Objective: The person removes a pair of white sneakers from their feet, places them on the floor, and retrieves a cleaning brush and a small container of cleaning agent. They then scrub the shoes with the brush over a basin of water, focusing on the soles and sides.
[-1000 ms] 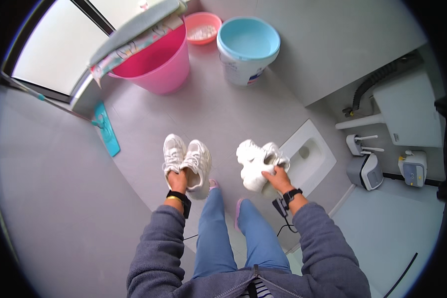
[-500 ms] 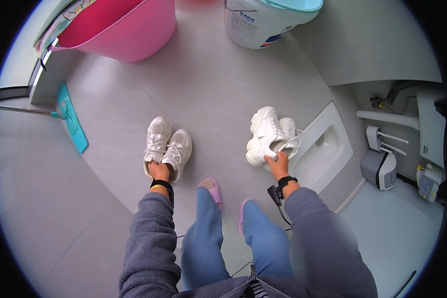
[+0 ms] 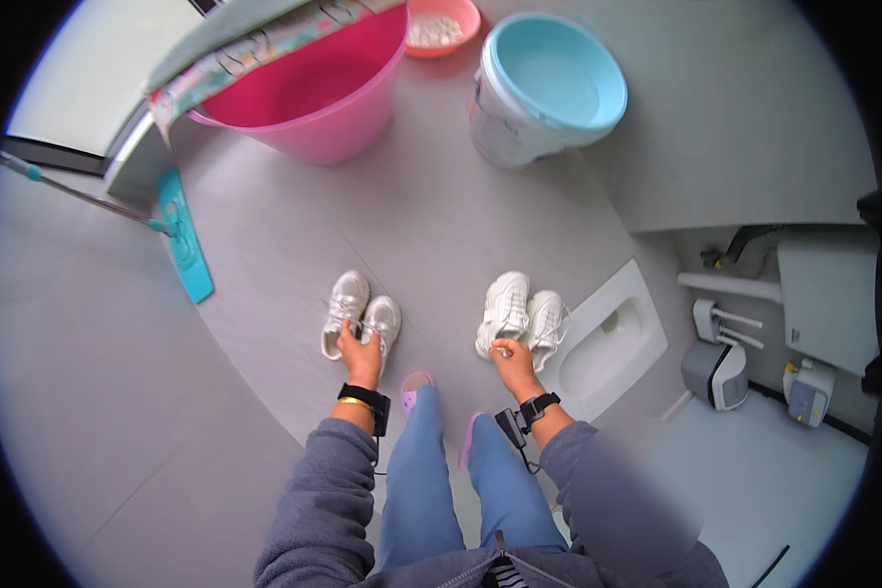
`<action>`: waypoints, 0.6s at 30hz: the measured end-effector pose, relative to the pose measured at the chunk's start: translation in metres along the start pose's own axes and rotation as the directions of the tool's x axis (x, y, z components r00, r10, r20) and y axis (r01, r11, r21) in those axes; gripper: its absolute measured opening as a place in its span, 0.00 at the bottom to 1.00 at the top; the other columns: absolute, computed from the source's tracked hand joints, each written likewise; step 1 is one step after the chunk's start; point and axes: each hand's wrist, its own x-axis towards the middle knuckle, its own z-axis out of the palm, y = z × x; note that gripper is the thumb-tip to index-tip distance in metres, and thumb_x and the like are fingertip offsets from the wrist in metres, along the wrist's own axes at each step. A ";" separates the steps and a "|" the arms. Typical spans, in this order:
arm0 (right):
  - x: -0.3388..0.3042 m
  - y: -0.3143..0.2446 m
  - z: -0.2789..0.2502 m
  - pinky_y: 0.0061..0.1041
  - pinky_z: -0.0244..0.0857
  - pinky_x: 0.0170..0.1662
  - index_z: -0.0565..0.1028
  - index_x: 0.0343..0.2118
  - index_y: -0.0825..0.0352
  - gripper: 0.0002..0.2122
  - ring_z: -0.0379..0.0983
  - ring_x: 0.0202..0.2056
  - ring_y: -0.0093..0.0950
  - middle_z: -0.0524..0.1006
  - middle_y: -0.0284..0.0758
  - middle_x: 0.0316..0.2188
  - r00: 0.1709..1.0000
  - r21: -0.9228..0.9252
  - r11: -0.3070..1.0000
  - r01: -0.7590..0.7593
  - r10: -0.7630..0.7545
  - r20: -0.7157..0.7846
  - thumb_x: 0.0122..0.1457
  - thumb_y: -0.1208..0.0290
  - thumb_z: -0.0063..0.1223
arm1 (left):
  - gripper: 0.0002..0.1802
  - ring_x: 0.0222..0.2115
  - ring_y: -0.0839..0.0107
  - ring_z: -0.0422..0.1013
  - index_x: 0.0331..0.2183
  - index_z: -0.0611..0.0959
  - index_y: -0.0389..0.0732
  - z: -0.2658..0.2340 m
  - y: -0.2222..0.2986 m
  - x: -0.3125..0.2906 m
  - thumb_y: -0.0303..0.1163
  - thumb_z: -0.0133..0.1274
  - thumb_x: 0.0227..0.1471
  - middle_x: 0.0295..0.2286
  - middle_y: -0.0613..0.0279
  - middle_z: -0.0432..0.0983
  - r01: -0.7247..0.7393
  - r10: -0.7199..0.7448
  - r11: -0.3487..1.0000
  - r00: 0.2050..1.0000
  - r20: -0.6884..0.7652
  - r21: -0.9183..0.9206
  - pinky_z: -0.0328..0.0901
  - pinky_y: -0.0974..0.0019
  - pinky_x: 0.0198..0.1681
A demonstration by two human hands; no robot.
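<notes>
Two pairs of white lace-up sneakers stand on the grey tiled floor in front of me. Over the left pair (image 3: 347,306) is my left hand (image 3: 363,361), its thumb and forefinger apart, and no shoe appears gripped. My right hand (image 3: 515,367) is at the heel of the right pair (image 3: 506,306), its fingers curled together. Whether its fingertips still touch the heel I cannot tell. The right pair sits side by side, toes pointing away from me, beside the squat toilet. Black straps circle both my wrists.
A white squat toilet (image 3: 608,338) lies right of the shoes. Farther off are a pink tub (image 3: 348,127), a white bucket (image 3: 500,127) with a light-blue basin (image 3: 559,73) on top, and a small coral bowl (image 3: 465,22). A turquoise flat mop (image 3: 186,245) leans left; toilet brushes (image 3: 720,372) stand right.
My right hand has lowered the right pair, which was tilted in its grip, to the floor. My left hand has drawn out of the left pair's heel opening. The view has tilted upward.
</notes>
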 end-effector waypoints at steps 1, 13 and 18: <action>-0.005 -0.026 -0.002 0.32 0.66 0.47 0.80 0.32 0.67 0.10 0.74 0.39 0.40 0.77 0.46 0.34 0.992 -0.045 0.992 0.114 -0.117 -0.056 0.50 0.67 0.61 | 0.42 0.53 0.49 0.63 0.59 0.61 0.35 -0.012 0.021 -0.005 0.28 0.62 0.45 0.51 0.41 0.62 -0.026 0.025 0.992 1.000 -0.012 -0.121 0.59 0.55 0.58; 0.017 -0.335 -0.161 0.33 0.63 0.52 0.80 0.35 0.62 0.09 0.69 0.48 0.38 0.74 0.41 0.40 0.849 -0.138 0.839 0.526 -0.506 0.153 0.51 0.68 0.61 | 0.32 0.44 0.69 0.64 0.56 0.66 0.42 -0.256 0.230 -0.010 0.24 0.56 0.50 0.47 0.58 0.63 -0.278 0.170 0.868 0.945 -0.280 -0.411 0.63 0.65 0.48; 0.054 -0.447 -0.190 0.32 0.64 0.50 0.79 0.37 0.63 0.09 0.70 0.45 0.35 0.75 0.39 0.38 0.761 -0.064 0.767 0.638 -0.617 0.198 0.53 0.69 0.60 | 0.28 0.44 0.69 0.65 0.55 0.68 0.40 -0.309 0.324 0.008 0.24 0.55 0.51 0.46 0.58 0.65 -0.413 0.234 0.782 0.889 -0.395 -0.467 0.63 0.66 0.50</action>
